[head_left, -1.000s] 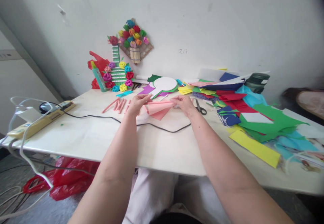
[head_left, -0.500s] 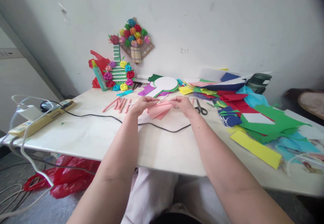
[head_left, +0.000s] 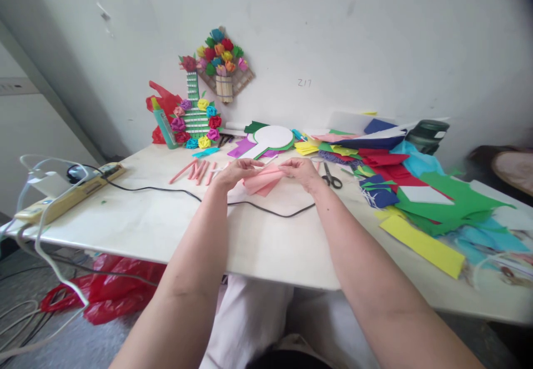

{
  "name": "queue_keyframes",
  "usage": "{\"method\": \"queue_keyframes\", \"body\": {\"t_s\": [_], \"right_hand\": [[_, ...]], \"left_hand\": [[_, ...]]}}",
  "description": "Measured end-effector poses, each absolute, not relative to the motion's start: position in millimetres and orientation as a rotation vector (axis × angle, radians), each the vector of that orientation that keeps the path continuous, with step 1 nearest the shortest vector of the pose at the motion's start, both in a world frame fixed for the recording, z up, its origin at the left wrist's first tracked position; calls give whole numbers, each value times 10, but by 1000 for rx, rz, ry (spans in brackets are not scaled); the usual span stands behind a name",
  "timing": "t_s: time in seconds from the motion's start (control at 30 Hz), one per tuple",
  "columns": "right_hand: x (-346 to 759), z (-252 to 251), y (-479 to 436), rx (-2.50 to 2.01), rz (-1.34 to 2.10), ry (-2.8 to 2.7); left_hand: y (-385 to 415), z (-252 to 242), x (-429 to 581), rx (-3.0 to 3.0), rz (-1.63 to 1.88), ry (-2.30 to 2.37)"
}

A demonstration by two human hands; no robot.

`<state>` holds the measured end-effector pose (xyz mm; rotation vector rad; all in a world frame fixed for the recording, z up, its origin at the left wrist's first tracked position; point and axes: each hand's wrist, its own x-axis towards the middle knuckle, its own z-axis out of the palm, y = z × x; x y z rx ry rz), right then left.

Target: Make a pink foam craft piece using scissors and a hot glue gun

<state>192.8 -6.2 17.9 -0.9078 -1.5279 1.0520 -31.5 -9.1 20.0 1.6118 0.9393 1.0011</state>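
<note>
Pink paper, loosely gathered, held low over the counter between left hand and right hand, each grip pinched closed on one end. Risk: uneven pinching may crease or loosen it; the black cable just nearer the person could snag it.

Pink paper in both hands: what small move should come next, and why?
Probably roll the pink paper tighter between the left hand and the right hand. It looks only partly rolled, with a loose flap fanning down toward the table, while the pink rolls lying nearby are slim, closed sticks.
</note>
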Motion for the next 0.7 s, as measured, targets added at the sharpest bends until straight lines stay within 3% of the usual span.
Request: {"method": "queue_keyframes", "body": {"t_s": [0.4, 0.7], "right_hand": [[1989, 174, -45, -908, 1072, -1469], [1900, 168, -72, -873, 1004, -1513]], "left_hand": [[-140, 244, -387, 1538, 1233, 1203], [-113, 208, -298, 1652, 1052, 1042]]}}
